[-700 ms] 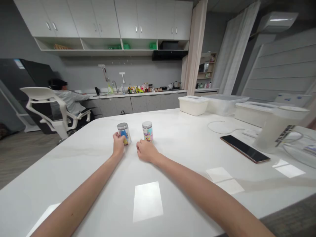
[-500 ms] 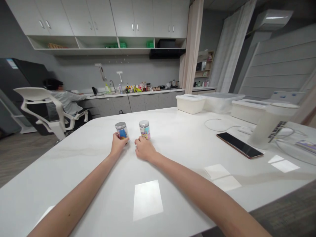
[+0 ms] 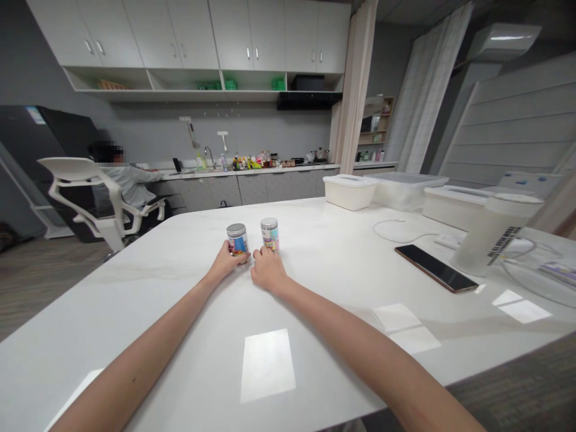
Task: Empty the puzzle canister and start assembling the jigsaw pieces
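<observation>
Two small jars with silver lids stand upright, close together on the white table (image 3: 333, 258). My left hand (image 3: 226, 262) is wrapped around the lower left of the jar with a blue label (image 3: 238, 240), thumb across its front. Just to the right is the jar with a pink and pale blue label (image 3: 270, 233). My right hand (image 3: 269, 269) is closed at its lower front, fingers curled against it and hiding its base. A narrow gap separates the two jars.
At the right lie a phone (image 3: 434, 268), a frosted tumbler (image 3: 492, 240) and a white cable (image 3: 382, 234). Lidded white boxes (image 3: 348, 193) line the far right. Beyond the table's left side, a person (image 3: 128, 183) sits on a white-framed chair (image 3: 74, 186) by the kitchen counter (image 3: 274, 171).
The blue-labelled jar has shifted right with my left hand, nearer the other jar. My right hand stays at the pink-labelled jar. The whole view has turned slightly.
</observation>
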